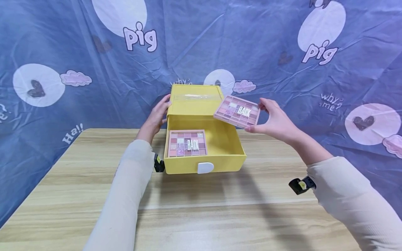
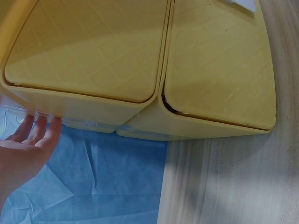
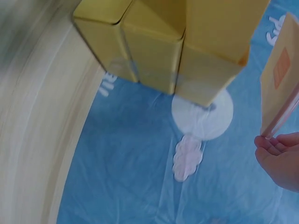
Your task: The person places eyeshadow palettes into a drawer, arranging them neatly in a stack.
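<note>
A yellow box (image 1: 205, 165) with a white tab on its front stands with its raised yellow lid (image 1: 196, 104) tilted back. Inside, at the left, lies an eyeshadow palette (image 1: 187, 143) with pink and mauve pans and "BACK" lettering. My right hand (image 1: 276, 122) pinches a second eyeshadow palette (image 1: 237, 111) by its right end, tilted above the box's right side. In the right wrist view that palette (image 3: 279, 77) shows its plain underside. My left hand (image 1: 156, 116) is at the lid's left edge; in the left wrist view its extended fingers (image 2: 49, 135) touch the box's back.
The box rests on a light wood-grain table (image 1: 201, 212). Behind it hangs a wrinkled blue cloth (image 1: 188, 42) printed with "pig" lettering, circles and clouds. Clear tape runs across the lid. A small black device is worn at each wrist.
</note>
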A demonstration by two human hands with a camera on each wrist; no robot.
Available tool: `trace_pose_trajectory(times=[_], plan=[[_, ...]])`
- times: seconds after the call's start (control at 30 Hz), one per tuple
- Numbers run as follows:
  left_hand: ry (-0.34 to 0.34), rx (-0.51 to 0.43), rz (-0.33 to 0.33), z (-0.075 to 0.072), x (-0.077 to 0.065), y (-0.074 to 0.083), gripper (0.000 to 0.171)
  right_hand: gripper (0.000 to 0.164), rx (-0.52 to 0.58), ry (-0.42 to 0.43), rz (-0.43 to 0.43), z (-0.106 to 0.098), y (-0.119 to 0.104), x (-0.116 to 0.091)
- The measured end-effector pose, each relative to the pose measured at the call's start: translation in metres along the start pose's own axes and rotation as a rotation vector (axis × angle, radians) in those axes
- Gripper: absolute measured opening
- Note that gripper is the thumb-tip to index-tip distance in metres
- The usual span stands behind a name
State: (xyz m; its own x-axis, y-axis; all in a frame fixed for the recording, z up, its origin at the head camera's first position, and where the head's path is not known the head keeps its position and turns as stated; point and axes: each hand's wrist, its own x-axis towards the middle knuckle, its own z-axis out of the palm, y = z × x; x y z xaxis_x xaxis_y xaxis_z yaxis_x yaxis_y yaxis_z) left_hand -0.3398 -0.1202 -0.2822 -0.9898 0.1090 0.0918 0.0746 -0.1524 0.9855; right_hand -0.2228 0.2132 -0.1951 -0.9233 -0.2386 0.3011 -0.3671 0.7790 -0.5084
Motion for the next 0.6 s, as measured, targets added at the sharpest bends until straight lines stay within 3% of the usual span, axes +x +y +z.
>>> trace_pose_trajectory(times=[0.13,0.37,0.6], plan=[[0.005,0.001,-0.003,0.0,0.0,0.0,0.052,0.095,0.029,-0.024,-0.033,0.01,-0.01,0.003],[-0.005,0.004,0.002,0.001,-0.001,0.001,0.053,0.088,0.065,-0.064,-0.113,0.03,-0.023,0.007],[-0.005,-0.002,0.005,0.0,0.0,0.0,0.053,0.098,0.074,-0.124,-0.154,0.046,-0.034,0.009]])
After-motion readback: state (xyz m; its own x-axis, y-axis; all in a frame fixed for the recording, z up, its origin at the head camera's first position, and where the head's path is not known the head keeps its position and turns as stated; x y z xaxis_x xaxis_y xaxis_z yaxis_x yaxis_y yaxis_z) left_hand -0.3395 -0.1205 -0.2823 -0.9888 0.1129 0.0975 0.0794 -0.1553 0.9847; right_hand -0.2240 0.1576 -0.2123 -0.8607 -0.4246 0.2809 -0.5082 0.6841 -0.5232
